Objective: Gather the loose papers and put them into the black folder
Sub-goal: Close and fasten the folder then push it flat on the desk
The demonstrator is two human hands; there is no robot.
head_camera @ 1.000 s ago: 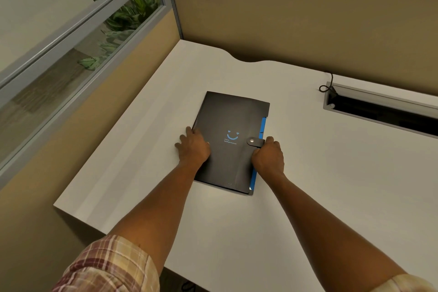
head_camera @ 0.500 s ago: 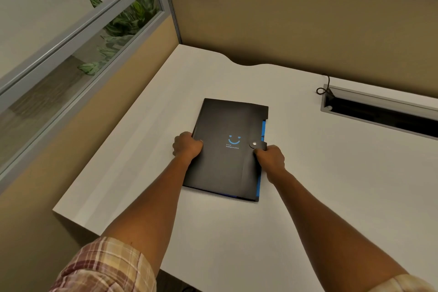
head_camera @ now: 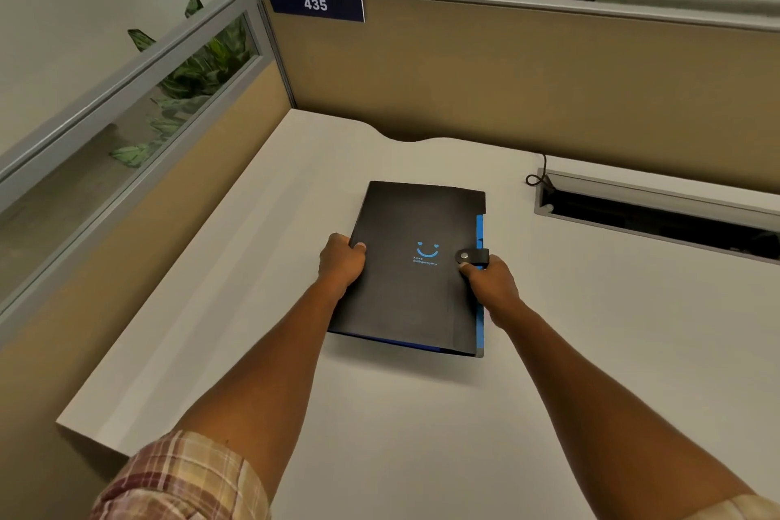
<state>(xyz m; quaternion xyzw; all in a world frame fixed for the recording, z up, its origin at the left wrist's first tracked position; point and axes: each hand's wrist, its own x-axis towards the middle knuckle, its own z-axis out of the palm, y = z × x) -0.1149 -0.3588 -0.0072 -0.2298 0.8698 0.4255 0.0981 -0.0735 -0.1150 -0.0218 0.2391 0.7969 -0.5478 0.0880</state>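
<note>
You hold the black folder by both long edges, out in the middle of the white desk. Your left hand is curled around the folder's left edge, thumb on the cover and fingers tucked under. Your right hand pinches the right edge just below the snap strap, thumb on top beside the metal button. The strap is fastened over the cover, so the folder is closed; a blue smile mark sits just left of the strap. Blue inner leaves show along the right and near edges. The near end seems lifted a little, with shadow beneath it. To the far right lies a cable slot in the desk, well apart from the folder. The number plate on the far partition reads 435.
</note>
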